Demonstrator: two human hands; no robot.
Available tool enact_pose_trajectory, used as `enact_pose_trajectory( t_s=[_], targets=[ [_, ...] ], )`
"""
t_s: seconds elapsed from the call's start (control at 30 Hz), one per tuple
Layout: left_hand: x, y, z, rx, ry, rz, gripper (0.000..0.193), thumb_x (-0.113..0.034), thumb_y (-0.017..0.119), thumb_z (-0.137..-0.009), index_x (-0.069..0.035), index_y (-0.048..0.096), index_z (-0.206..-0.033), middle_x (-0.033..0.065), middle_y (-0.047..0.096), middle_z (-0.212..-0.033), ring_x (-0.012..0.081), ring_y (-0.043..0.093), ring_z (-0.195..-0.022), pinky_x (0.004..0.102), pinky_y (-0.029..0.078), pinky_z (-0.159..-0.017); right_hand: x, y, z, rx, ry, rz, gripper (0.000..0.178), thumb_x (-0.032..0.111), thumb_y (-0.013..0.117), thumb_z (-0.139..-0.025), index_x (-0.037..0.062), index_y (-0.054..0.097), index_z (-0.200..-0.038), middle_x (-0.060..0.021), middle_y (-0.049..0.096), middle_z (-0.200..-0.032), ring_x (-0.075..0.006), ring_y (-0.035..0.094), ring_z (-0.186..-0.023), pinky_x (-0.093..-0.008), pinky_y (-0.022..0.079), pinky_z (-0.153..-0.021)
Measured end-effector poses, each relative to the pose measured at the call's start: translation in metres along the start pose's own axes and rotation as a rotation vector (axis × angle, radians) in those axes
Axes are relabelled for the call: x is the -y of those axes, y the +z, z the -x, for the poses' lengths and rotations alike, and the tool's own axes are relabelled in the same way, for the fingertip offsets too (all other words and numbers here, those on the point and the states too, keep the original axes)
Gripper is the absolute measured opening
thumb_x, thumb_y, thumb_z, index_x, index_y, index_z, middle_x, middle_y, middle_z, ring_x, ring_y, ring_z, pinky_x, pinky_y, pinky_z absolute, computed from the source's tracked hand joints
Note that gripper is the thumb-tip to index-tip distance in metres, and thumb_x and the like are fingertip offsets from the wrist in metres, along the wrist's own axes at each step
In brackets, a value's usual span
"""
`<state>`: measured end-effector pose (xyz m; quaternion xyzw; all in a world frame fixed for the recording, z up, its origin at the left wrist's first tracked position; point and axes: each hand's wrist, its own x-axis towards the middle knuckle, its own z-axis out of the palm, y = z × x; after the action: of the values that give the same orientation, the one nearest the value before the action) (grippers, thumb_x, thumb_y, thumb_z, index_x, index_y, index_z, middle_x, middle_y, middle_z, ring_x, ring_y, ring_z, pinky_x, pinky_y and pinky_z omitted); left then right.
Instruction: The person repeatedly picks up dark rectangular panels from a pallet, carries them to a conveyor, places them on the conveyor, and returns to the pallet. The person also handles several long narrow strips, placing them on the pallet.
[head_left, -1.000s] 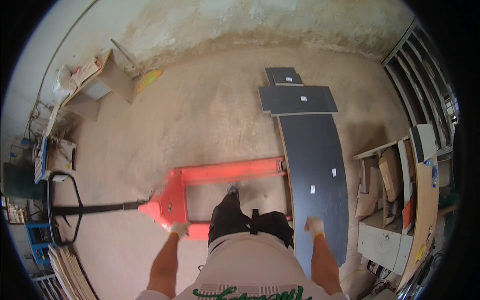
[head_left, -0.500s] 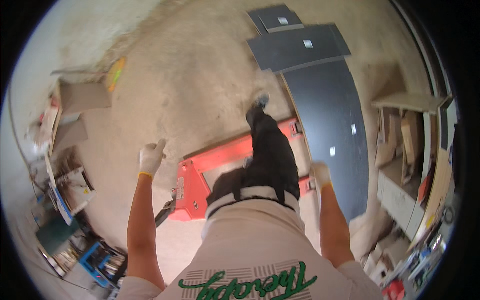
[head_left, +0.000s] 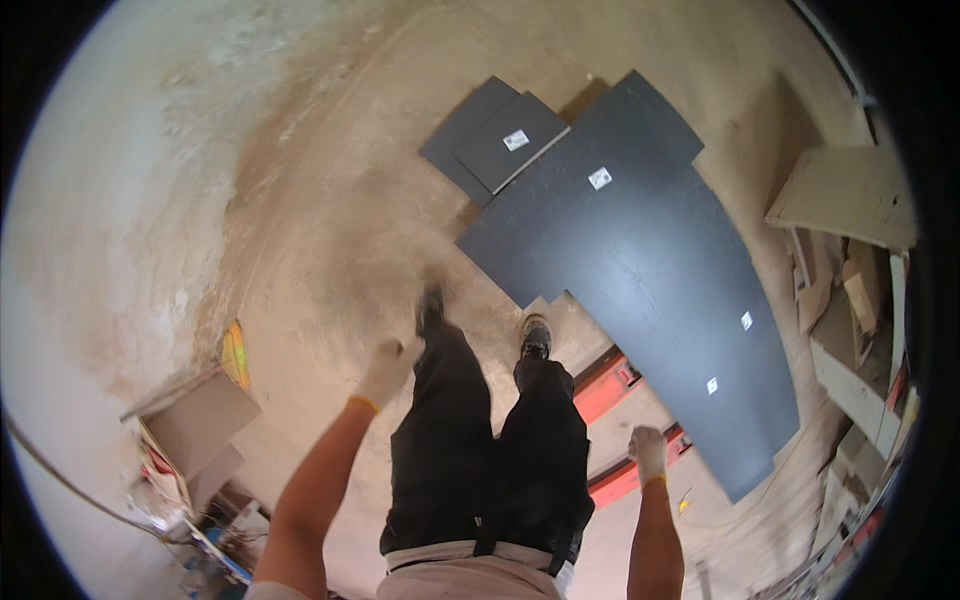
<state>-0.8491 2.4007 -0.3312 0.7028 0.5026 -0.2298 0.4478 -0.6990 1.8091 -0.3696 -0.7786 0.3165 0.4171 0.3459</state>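
Note:
My left hand (head_left: 384,374), in a white glove with a yellow cuff, swings over the floor beside my left leg. Motion blurs its fingers, and nothing shows in it. Lower right, my right hand (head_left: 648,451) wears the same kind of glove; its fingers are curled closed with no object visible. It hangs over the fork end of a red pallet jack (head_left: 603,387), close to a long dark grey panel (head_left: 700,330). Across the far end of that panel lies another dark panel (head_left: 570,205) with a white label. Two smaller dark boards (head_left: 500,130) overlap at its far left side.
Shelving with board offcuts (head_left: 850,290) stands at the right. At the left are a brown cardboard box (head_left: 195,430) and a yellow-green object (head_left: 234,352) near the wall (head_left: 110,250). My legs and shoes (head_left: 536,336) are mid-step on the concrete floor (head_left: 340,230).
I have walked forward and turned, so the panels appear nearer and rotated. The pallet jack has slid behind my legs in view. My left hand has swung forward and inward.

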Motion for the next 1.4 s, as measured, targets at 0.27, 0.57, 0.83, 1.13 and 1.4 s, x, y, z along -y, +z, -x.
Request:
enact_pose_trajectory(
  t_s=[0.27, 0.57, 0.83, 1.13, 1.4],
  targets=[
    [-0.124, 0.011, -0.396, -0.066, 0.481, -0.671, 0.064, -0.065, 0.067, -0.098, -0.003, 0.078, -0.106, 0.0254, 0.078, -0.101, 0.0446, 0.075, -0.097, 0.0543, 0.057, -0.090, 0.086, 0.185, -0.185, -0.188, -0.338, 0.159, 0.033, 0.036, 0.061, -0.106, 0.0088, 0.056, -0.087, 0.0035, 0.048, -0.073, -0.0101, 0.044, -0.062, -0.0317, 0.038, -0.057],
    [-0.222, 0.100, -0.611, -0.062, 0.536, -0.748, 0.091, -0.083, 0.062, -0.093, 0.005, 0.077, -0.078, 0.0242, 0.075, -0.078, 0.0444, 0.075, -0.086, 0.0494, 0.056, -0.084, 0.137, 0.324, -0.334, -0.467, 0.278, -0.482, 0.073, 0.074, 0.075, -0.092, 0.0016, 0.066, -0.093, -0.0029, 0.050, -0.073, -0.0142, 0.048, -0.067, -0.0325, 0.046, -0.067],
    [-0.242, 0.159, -0.561, 0.157, 0.327, -0.846, 0.102, -0.086, 0.076, -0.079, 0.013, 0.077, -0.107, 0.0346, 0.075, -0.115, 0.0556, 0.062, -0.131, 0.0668, 0.038, -0.120, 0.162, 0.353, -0.309, -0.558, 0.207, -0.188, 0.091, 0.070, 0.082, -0.087, -0.0101, 0.069, -0.127, -0.0275, 0.076, -0.120, -0.0369, 0.073, -0.116, -0.0449, 0.057, -0.102],
    [-0.252, 0.188, -0.528, 0.299, 0.267, -0.513, 0.098, -0.071, 0.085, -0.080, 0.016, 0.072, -0.124, 0.0301, 0.074, -0.120, 0.0388, 0.072, -0.114, 0.0423, 0.056, -0.100, 0.148, 0.377, -0.304, -0.582, 0.171, -0.403, 0.072, 0.052, 0.091, -0.086, -0.0038, 0.063, -0.122, -0.0151, 0.069, -0.107, -0.0260, 0.066, -0.101, -0.0408, 0.057, -0.093],
    [-0.253, 0.121, -0.451, 0.653, 0.343, -0.136, 0.054, -0.030, 0.077, -0.099, 0.013, 0.069, -0.132, 0.0145, 0.074, -0.124, 0.0200, 0.069, -0.110, 0.0354, 0.055, -0.093, 0.064, 0.425, -0.281, -0.324, 0.042, -0.835, 0.055, 0.047, 0.076, -0.101, -0.0057, 0.072, -0.116, -0.0068, 0.073, -0.104, -0.0182, 0.063, -0.093, -0.0369, 0.054, -0.085]
  ],
)
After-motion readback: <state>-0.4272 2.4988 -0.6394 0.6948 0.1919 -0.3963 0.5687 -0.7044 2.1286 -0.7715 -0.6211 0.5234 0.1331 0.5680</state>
